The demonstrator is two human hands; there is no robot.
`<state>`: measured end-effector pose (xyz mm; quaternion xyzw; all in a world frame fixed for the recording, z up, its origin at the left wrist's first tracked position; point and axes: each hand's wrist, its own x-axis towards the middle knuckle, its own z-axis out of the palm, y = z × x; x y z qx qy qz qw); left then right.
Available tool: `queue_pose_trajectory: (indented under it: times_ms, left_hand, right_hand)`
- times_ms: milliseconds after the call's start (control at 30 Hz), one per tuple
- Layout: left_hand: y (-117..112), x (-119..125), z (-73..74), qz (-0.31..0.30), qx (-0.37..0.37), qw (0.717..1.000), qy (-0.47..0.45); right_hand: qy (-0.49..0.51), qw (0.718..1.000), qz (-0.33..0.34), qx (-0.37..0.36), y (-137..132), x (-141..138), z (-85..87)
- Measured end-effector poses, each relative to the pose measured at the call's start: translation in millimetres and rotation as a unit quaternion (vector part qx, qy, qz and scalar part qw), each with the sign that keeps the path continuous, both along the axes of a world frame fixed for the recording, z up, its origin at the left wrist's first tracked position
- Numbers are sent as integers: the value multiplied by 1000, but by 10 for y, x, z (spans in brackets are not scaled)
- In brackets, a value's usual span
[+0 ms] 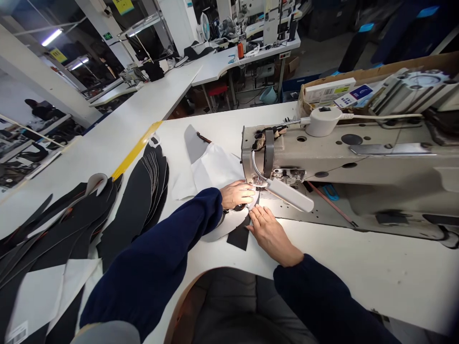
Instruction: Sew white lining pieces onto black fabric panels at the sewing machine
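My left hand (235, 194) lies with its fingers flat on fabric beside the needle area of a sewing machine (319, 157). Close to it, my right hand (272, 235) rests with fingers stretched out, pressing the edge of the same work. Between and below the hands a light grey fabric piece (218, 228) curves over the table, with a dark strip (238, 237) under it. White fabric (217, 167) spreads behind my left hand. A small white lamp (292, 195) on the machine lights the stitching spot, and the presser foot is mostly hidden.
Left of the work lie stacked dark fabric pieces (138, 191) and a loose pile of more pieces (57, 234). Yellow tape (134, 152) crosses the white table (344, 263). Behind the machine stands a cardboard box (304, 102) holding packets and cones. Other sewing stations stand beyond.
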<state>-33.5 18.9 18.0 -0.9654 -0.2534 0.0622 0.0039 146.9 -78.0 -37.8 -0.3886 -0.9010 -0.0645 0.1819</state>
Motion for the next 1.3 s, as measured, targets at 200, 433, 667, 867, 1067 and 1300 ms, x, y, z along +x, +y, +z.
queue_pose_trajectory:
  times_ms: [200, 433, 667, 867, 1067, 1300]
  left_hand:
    - [-34, -25, -173, 6, -11, 992, -122]
    - [-269, 172, -162, 339, -49, 908, -242]
    - [-165, 365, 8, 346, -111, 930, -47]
    - [-208, 373, 7, 341, -118, 930, -64]
    - [-153, 343, -129, 345, -104, 927, -105]
    - [-14, 355, -146, 344, -100, 925, -127]
  right_hand:
    - [7, 1000, -10, -1, 61, 49, -7]
    - [15, 999, 22, -43, -114, -16, 60]
    - [33, 998, 33, -45, -234, -144, 53]
    - [11, 999, 27, -45, -223, -146, 61]
    - [6, 998, 23, -50, -183, -163, 51]
    - [1, 999, 27, -40, -52, -180, 99]
